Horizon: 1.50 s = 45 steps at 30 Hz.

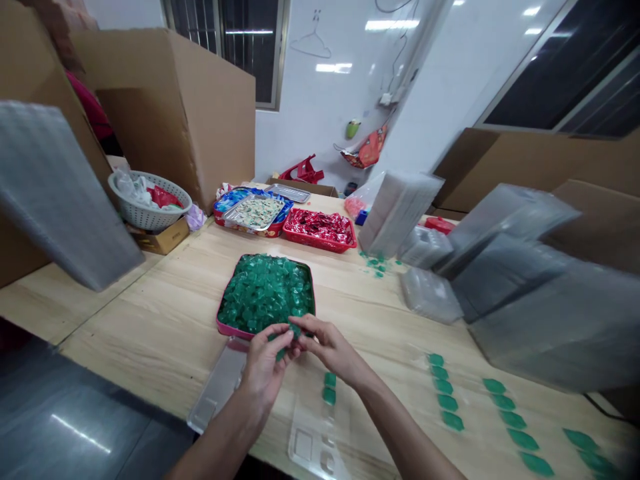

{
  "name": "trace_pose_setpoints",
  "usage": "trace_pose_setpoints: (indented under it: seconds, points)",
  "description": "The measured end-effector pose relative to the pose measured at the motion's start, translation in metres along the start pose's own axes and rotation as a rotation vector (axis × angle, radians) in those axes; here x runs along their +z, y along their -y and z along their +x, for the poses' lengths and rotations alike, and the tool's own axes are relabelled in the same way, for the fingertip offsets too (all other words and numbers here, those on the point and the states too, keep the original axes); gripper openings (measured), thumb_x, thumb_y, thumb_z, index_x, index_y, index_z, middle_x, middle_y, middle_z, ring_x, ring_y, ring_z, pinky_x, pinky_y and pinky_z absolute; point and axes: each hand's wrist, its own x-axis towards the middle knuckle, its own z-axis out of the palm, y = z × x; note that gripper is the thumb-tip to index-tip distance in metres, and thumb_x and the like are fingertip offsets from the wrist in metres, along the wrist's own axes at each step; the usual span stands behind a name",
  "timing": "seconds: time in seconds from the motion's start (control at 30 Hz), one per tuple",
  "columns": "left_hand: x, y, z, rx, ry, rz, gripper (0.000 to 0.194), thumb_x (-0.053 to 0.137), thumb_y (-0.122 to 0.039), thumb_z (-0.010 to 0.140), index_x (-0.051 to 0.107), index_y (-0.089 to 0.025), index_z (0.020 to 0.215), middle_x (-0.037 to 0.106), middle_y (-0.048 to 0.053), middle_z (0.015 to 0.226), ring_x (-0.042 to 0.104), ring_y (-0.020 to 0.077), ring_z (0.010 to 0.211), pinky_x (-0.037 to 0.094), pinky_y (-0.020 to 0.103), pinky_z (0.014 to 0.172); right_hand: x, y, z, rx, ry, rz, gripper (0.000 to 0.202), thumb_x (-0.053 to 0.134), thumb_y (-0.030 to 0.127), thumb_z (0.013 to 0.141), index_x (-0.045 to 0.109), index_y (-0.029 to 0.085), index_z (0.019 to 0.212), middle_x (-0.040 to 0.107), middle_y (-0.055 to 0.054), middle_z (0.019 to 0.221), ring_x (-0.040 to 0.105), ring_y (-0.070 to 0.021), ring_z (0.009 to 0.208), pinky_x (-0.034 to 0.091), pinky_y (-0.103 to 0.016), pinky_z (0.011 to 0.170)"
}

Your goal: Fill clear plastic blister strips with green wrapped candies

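Both hands meet just in front of a pink-rimmed tray heaped with green wrapped pieces. My left hand has its fingers closed on green pieces, some showing under the fingertips. With thumb and fingers together, my right hand pinches a small green piece at the left fingertips. Below the hands lies a clear plastic tray with two green pieces in its upper part. Another clear tray is partly behind my left forearm.
Rows of green pieces in clear trays lie at right. Stacked clear trays stand behind them. A red basket, a tray of pale pieces and a white basket are farther back. Large cardboard boxes rise behind.
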Motion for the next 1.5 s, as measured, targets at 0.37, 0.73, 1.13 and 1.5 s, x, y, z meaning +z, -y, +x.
trace_pose_setpoints:
  seconds: [0.37,0.73,1.13,1.5]
  points:
    - [0.0,0.018,-0.018,0.093,0.018,0.224,0.032,0.083,-0.023,0.048,0.061,-0.013,0.069,0.061,-0.001,0.058,0.056,0.0105,0.051,0.04,0.021,0.05,0.008,0.007,-0.034,0.028,-0.27,-0.072,0.009,0.065,0.026,0.074,0.064,0.017,0.073,0.062,-0.001,0.066,0.058,-0.0153,0.065,0.046,-0.027,0.064]
    - [-0.001,0.027,-0.024,0.112,0.048,0.386,0.018,0.066,-0.016,0.057,0.063,-0.013,0.074,0.062,0.001,0.056,0.054,0.0115,0.045,0.033,0.02,0.041,-0.001,-0.003,-0.048,0.156,-0.267,0.463,0.016,0.076,0.028,0.061,0.069,0.017,0.07,0.065,0.0,0.063,0.055,-0.0113,0.055,0.044,-0.024,0.056]
    - [-0.004,0.029,-0.029,-0.02,0.126,0.273,0.023,0.076,-0.021,0.054,0.065,-0.011,0.072,0.064,0.004,0.056,0.054,0.0099,0.046,0.031,0.018,0.041,-0.012,-0.005,-0.053,0.121,-0.422,0.527,0.022,0.079,0.032,0.06,0.065,0.017,0.066,0.061,0.001,0.062,0.055,-0.0115,0.058,0.049,-0.029,0.066]
    - [-0.001,0.03,-0.014,-0.19,0.036,0.22,0.033,0.085,-0.029,0.048,0.065,-0.015,0.07,0.063,0.001,0.057,0.055,0.0097,0.047,0.039,0.018,0.045,-0.201,-0.01,0.036,0.025,-0.771,0.199,0.021,0.065,0.04,0.076,0.061,0.019,0.07,0.06,0.002,0.067,0.055,-0.0099,0.062,0.05,-0.03,0.08]
